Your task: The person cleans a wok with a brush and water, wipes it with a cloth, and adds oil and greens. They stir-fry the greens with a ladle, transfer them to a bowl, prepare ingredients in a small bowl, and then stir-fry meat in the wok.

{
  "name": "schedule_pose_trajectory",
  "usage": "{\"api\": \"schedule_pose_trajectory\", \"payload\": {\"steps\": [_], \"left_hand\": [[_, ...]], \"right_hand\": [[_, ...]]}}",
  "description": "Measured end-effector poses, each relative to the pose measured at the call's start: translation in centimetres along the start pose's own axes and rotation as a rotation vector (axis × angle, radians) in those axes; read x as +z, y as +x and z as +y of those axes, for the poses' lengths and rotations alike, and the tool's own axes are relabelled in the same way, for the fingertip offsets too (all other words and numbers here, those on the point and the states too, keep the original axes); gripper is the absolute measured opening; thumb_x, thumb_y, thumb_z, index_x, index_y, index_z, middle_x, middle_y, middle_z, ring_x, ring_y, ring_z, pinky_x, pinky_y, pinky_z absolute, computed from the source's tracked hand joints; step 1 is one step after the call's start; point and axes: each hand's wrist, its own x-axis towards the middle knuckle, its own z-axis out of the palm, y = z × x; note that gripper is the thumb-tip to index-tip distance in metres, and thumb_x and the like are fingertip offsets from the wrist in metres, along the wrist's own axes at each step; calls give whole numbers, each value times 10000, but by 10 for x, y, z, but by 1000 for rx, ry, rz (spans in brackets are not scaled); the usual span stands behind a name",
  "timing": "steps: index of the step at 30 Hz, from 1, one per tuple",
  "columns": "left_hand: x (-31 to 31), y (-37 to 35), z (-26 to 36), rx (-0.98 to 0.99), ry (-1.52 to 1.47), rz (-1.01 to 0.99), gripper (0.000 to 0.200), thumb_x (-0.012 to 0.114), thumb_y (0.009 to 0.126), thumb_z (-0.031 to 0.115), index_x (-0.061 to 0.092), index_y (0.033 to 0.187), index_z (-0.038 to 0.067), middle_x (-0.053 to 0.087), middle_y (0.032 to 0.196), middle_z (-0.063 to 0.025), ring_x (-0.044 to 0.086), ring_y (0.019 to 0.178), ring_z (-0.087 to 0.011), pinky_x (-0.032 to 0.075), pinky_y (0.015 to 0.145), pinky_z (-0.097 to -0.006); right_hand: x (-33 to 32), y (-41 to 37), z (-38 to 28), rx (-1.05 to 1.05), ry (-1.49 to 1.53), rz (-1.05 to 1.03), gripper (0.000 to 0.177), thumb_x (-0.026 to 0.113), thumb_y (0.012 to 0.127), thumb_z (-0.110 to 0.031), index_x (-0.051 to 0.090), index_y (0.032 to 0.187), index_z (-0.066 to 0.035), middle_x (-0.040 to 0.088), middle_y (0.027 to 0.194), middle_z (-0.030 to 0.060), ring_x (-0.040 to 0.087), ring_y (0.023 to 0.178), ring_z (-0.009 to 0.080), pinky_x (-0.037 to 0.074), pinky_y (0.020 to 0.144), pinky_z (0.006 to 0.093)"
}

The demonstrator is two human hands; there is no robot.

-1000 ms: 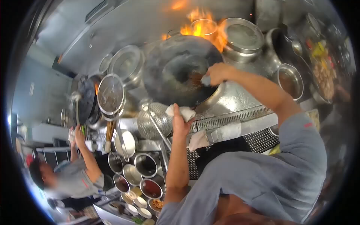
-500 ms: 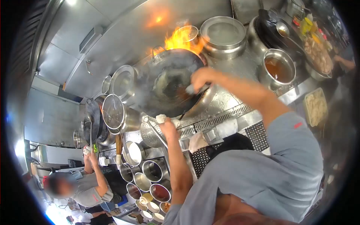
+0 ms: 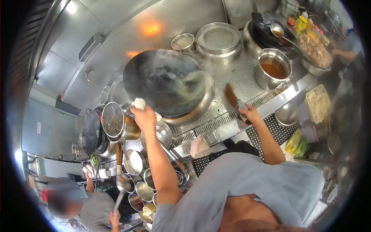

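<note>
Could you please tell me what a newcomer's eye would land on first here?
The big dark wok, tilted up and steaming at the centre, is gripped at its edge by the left hand through a white cloth. Beside it, the right hand holds a brush near a pot of brown liquid.

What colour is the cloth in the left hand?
White: the cloth in the left hand, head view.

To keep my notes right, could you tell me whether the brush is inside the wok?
No, the right hand holds the brush over the steel stove top, beside the wok and apart from it.
</note>
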Motion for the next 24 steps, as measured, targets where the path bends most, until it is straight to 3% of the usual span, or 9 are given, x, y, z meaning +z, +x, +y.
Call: {"api": "schedule_pose_trajectory", "payload": {"steps": [5, 7, 8, 10, 13, 16, 19, 22, 24], "left_hand": [[5, -4, 34, 228, 181, 59, 481, 595, 779, 112, 348, 1153, -62, 563, 968, -348, 572, 888, -508, 450, 816, -532], [12, -41, 47, 360, 175, 129, 551, 625, 746, 108, 353, 1205, -28, 518, 1025, -307, 570, 850, -501, 488, 721, -528], [18, -65, 52, 391, 181, 175, 601, 625, 729, 102, 358, 1254, -21, 498, 1032, -286, 567, 830, -481, 491, 695, -520], [22, -99, 37, 489, 110, 106, 671, 629, 692, 55, 355, 1298, -36, 459, 1076, -278, 542, 864, -461, 481, 712, -510], [39, -102, 12, 545, 42, 151, 677, 623, 685, 31, 349, 1297, -58, 468, 1072, -275, 520, 909, -457, 463, 771, -515], [39, -76, -19, 307, -79, 148, 587, 572, 715, 9, 339, 1245, -94, 493, 1121, -304, 522, 995, -464, 418, 871, -496], [35, -72, -47, -136, -329, 45, 449, 510, 763, 19, 339, 1161, -101, 530, 1036, -329, 552, 949, -457, 409, 865, -467], [72, -91, -66, -228, -306, 12, 440, 488, 785, 51, 325, 1161, -109, 536, 1027, -338, 558, 969, -444, 400, 886, -452], [104, -92, -73, -375, -434, 40, 476, 479, 802, 83, 305, 1191, -131, 524, 1079, -353, 546, 1018, -455, 385, 919, -460]], "right_hand": [[30, -46, -115, -122, -111, -301, 592, 687, 788, -276, 510, 1322, -92, 666, 872, 54, 590, 662, 106, 495, 549, 260], [86, -24, -123, -808, -502, -353, 626, 704, 738, -340, 535, 1299, -118, 677, 999, 158, 673, 858, 225, 517, 821, 320], [123, 29, -101, -1215, -529, -279, 647, 695, 737, -314, 506, 1320, -106, 680, 924, 174, 680, 755, 247, 548, 710, 342], [155, 67, -160, -398, -299, -313, 669, 677, 743, -275, 463, 1345, -76, 676, 823, 182, 661, 612, 253, 538, 542, 351], [169, 50, -192, -311, -72, -274, 687, 669, 741, -249, 435, 1354, -46, 659, 726, 176, 612, 477, 247, 479, 398, 348], [146, -1, -134, -811, -613, -510, 688, 690, 700, -318, 501, 1312, -68, 617, 1131, 223, 558, 1128, 346, 419, 974, 414], [73, 117, -104, -504, -903, -363, 634, 700, 696, -367, 554, 1257, -108, 659, 1051, 186, 617, 1019, 329, 490, 858, 393], [61, 102, -281, -360, -968, -146, 634, 638, 703, -272, 510, 1320, -198, 686, 835, 146, 661, 699, 263, 536, 630, 382], [84, 142, -326, -661, -996, -11, 656, 632, 725, -288, 479, 1350, -162, 681, 790, 120, 632, 580, 229, 519, 491, 339]]}}
